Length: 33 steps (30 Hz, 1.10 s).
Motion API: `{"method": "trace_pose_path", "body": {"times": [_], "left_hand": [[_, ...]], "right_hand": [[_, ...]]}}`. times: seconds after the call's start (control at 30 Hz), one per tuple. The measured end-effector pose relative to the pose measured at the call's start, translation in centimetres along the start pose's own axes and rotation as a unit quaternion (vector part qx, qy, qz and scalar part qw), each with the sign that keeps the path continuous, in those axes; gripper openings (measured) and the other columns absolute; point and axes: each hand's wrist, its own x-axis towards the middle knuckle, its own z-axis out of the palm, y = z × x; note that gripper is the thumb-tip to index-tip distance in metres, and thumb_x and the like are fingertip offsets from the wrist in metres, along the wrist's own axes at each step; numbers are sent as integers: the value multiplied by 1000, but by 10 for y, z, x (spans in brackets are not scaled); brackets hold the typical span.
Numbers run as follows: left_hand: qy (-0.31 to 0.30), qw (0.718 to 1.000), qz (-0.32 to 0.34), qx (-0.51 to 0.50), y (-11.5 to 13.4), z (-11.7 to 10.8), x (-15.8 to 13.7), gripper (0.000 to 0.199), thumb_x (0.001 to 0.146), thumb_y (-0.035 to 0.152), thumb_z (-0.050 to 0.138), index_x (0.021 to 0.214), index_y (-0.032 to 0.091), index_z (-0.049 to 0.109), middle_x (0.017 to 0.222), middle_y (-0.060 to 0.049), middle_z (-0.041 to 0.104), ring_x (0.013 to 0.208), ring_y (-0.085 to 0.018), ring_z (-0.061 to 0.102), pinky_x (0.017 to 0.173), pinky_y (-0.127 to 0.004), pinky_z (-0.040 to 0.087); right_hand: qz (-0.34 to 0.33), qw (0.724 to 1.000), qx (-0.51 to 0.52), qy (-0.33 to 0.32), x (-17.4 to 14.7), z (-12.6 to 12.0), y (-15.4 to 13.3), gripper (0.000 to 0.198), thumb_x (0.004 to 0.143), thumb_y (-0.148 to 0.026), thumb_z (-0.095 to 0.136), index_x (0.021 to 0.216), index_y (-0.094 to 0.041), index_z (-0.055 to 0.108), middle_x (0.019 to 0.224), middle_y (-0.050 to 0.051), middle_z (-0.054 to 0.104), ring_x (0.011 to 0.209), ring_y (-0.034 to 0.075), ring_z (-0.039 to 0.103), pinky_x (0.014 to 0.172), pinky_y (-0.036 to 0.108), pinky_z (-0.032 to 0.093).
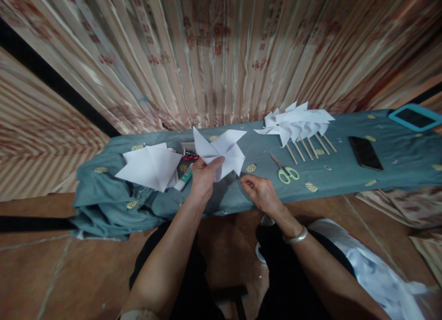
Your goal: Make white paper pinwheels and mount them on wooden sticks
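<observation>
Left hand [203,176], thumb [216,163] over pinwheel [230,149]

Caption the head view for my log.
Left hand holds a pinwheel, right hand beside it, scissors and more pinwheels nearby.

The pinwheel [230,149] is white, the cloth [334,177] yellow-patterned teal.

Black phone [365,153]; patterned curtain [221,57]
</observation>
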Motion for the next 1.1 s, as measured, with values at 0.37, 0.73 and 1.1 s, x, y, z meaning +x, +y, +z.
{"method": "trace_pose_path", "body": {"times": [0.37, 0.73, 1.1], "left_hand": [[-7, 1000, 12, 5, -2, 0, 0, 31, 43, 25, 88, 67, 17, 70, 71, -1, 73, 65, -15, 65, 72, -30, 51], [2, 1000, -7, 1, -1, -2, 1, 28, 44, 22, 87, 67, 16, 72, 68, -1, 73, 62, -14, 64, 67, -28, 49], [-14, 1000, 8, 15, -5, -3, 0, 29, 47, 24, 87, 70, 17, 70, 74, -1, 73, 67, -15, 65, 73, -30, 50]], "right_hand": [[-11, 999, -37, -10, -2, 1, 3, 17, 85, -15, 53, 87, -21, 69, 81, 4, 74, 75, 18, 70, 74, 26, 51], [-50, 977, -204, -31, 1, 4, 10, 24, 89, -11, 49, 95, -16, 71, 94, 12, 76, 90, 24, 68, 87, 34, 51], [-51, 974, -215, -41, 3, 3, 10, 26, 92, -12, 45, 92, -16, 71, 90, 12, 75, 88, 24, 67, 86, 34, 49]]}}
